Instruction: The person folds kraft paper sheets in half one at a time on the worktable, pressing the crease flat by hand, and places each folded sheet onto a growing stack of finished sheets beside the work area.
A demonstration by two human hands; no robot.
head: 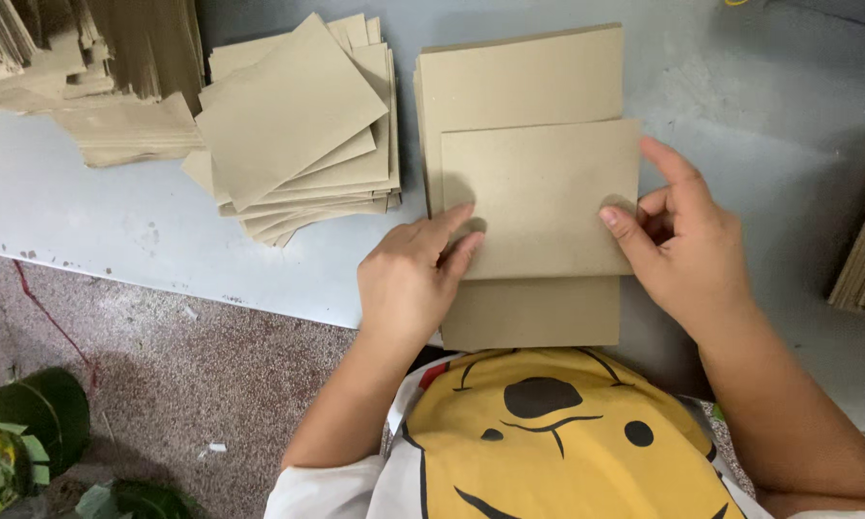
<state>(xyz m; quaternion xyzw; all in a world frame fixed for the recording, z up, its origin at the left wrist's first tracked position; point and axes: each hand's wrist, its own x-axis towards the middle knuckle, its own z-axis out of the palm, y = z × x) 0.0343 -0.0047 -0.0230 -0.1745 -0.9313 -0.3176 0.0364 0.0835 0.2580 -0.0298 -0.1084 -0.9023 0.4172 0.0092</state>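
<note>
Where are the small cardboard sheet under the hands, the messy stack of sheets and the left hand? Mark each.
small cardboard sheet [540, 197], head view, its bare middle.
messy stack of sheets [293, 115], head view, top sheet's face.
left hand [410, 284], head view, back of the hand.

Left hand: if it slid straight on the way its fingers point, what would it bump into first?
The left hand points up and right across the small card it already touches. Past that card's far edge comes the big card underneath, then probably bare table.
</note>
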